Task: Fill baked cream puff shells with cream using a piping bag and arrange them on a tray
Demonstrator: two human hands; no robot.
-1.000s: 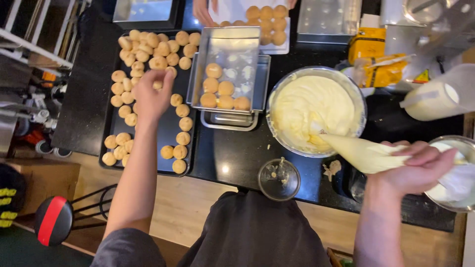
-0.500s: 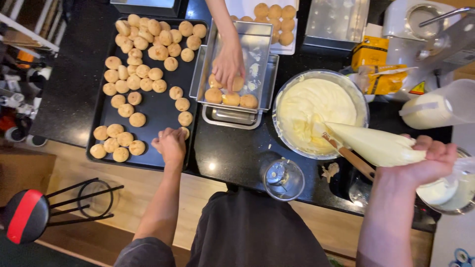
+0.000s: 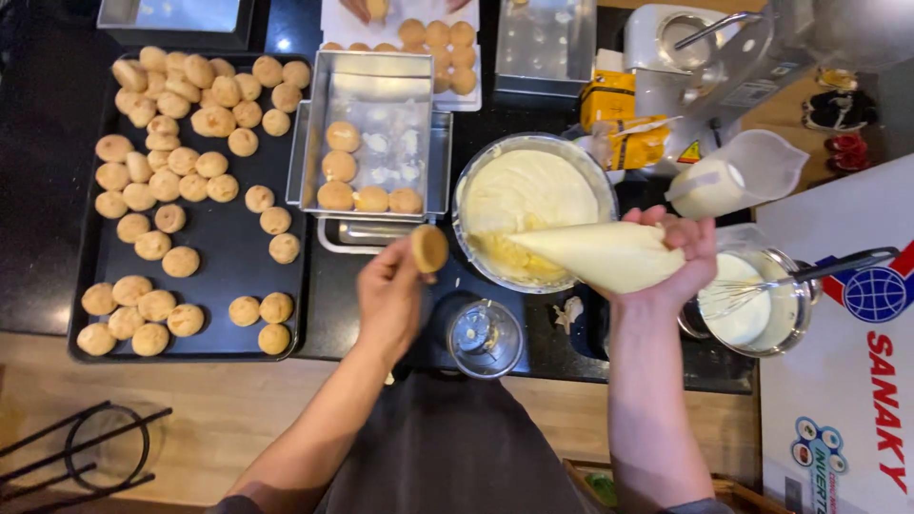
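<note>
The left hand (image 3: 392, 297) is raised above the dark surface (image 3: 381, 295), its fingers curled round a small round pastry puff (image 3: 429, 248) pinched at the fingertips, flat side turned toward the right. The hand is closed just enough to grip the puff and nothing else touches it. The right hand (image 3: 674, 255) is wrapped tight about the wide end of a cream-filled piping bag (image 3: 595, 255), fingers and thumb closed over the twisted top. The bag lies almost level, its narrow tip pointing left over the near rim of a metal mixing bowl (image 3: 533, 211) full of pale cream. The tip and the puff are near each other but apart, with a gap between them.

Just beyond the left hand stands a square metal tin (image 3: 369, 133) with a row of puffs along its near edge and two more up its left side. Left of that, a black baking tray (image 3: 200, 276) carries many loose puffs, thick at the far end and scattered toward the near end. A small clear glass (image 3: 485, 339) sits on the surface between the two forearms, close to the body. To the right of the right hand is a smaller steel bowl (image 3: 752, 305) of cream with a whisk (image 3: 809, 271) resting in it, and behind that a plastic jug (image 3: 738, 174) lying tilted. At the far edge, another person's hands (image 3: 379, 9) hold a puff over a white board (image 3: 447, 57) of more puffs.
</note>
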